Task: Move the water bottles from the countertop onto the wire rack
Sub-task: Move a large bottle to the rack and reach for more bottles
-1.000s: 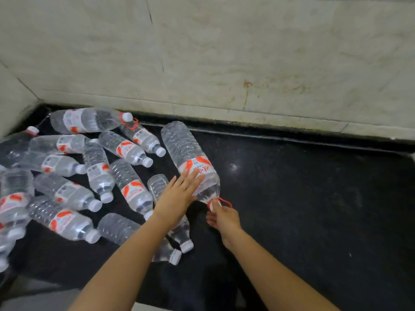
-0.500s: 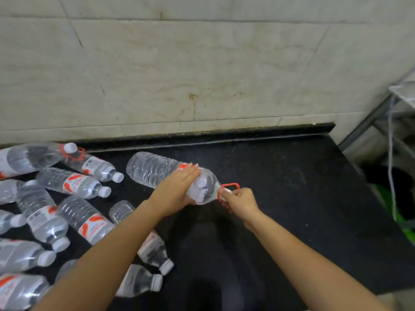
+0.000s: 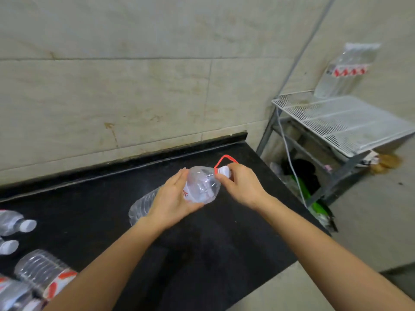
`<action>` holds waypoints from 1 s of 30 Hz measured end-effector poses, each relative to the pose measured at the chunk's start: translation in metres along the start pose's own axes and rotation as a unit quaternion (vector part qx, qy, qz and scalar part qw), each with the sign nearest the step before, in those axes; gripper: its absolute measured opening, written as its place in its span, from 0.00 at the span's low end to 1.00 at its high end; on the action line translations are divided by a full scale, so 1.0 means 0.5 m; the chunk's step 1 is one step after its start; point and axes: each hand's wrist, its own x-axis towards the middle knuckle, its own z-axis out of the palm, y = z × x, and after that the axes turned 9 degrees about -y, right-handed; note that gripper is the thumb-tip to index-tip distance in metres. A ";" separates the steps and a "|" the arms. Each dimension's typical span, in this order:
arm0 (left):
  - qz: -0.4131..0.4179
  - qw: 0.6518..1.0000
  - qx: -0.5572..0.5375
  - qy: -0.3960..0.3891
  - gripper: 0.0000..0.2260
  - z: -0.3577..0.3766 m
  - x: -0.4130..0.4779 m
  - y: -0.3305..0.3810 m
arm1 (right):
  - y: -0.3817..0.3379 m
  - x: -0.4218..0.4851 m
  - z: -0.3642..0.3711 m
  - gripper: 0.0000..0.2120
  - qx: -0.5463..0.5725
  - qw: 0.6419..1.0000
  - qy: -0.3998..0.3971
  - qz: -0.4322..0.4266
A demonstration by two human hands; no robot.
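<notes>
Large bottle lifted from the worktop, 2 hands engaged.

Your right hand pinches the cap end by the red handle; your left hand cups the large bottle, fingers wrapped about its shoulder. Since 1 second ago it has left the smaller bottles and swung toward the wire rack, beyond the worktop edge.

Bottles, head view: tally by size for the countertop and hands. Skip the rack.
Large bottle, in left hand and right hand: 1
Small bottles on countertop, left edge, partly cut off: 4
Total: 5
</notes>
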 end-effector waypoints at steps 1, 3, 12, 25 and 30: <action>-0.007 1.000 -0.015 0.019 0.40 0.013 -0.001 0.018 | 0.007 -0.008 -0.017 0.14 -0.019 0.999 0.016 -0.024; -0.005 0.996 -0.061 0.068 0.36 0.035 -0.007 0.063 | 0.017 -0.023 -0.053 0.13 -0.054 0.995 0.041 -0.077; -0.045 0.947 -0.252 0.196 0.32 0.217 -0.023 0.343 | 0.126 -0.126 -0.263 0.15 -0.212 0.946 0.068 -0.237; 0.060 0.932 -0.257 0.247 0.26 0.298 0.146 0.769 | 0.330 -0.185 -0.692 0.13 -0.225 0.925 0.153 -0.266; 0.109 0.928 -0.239 0.265 0.22 0.250 0.267 0.878 | 0.343 -0.143 -0.851 0.16 -0.186 0.931 0.178 -0.257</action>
